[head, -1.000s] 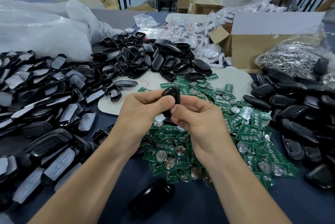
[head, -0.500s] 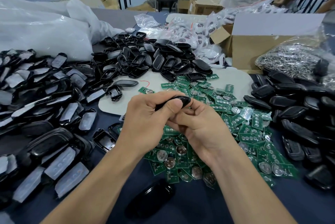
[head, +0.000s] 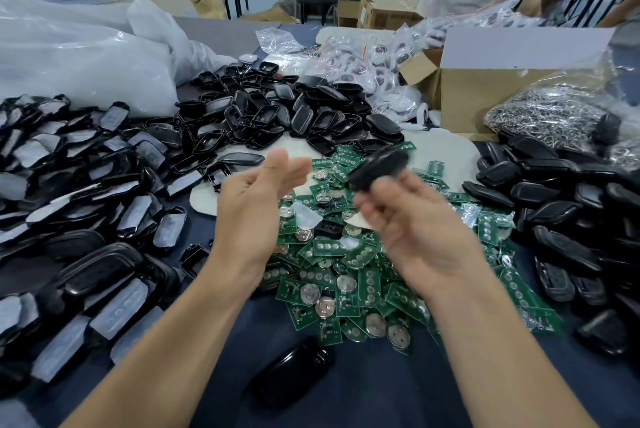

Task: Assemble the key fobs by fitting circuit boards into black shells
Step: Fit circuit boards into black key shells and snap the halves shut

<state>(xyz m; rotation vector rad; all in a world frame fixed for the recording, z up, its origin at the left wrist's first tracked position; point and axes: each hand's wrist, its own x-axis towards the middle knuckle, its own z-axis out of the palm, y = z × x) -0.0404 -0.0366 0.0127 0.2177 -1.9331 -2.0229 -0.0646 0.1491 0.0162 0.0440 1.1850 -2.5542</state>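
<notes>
Right hand point(head: 415, 223) (blurred) grips black shell point(head: 379, 164), left hand point(head: 256, 199) apart.

On the table point(head: 381, 393) in front of me, circuit boards point(head: 346, 254) lie heaped in the middle. Shells point(head: 86, 202) are piled to their left and behind them, closed fobs point(head: 571, 213) to their right, a cardboard box point(head: 485, 95) behind those.
</notes>
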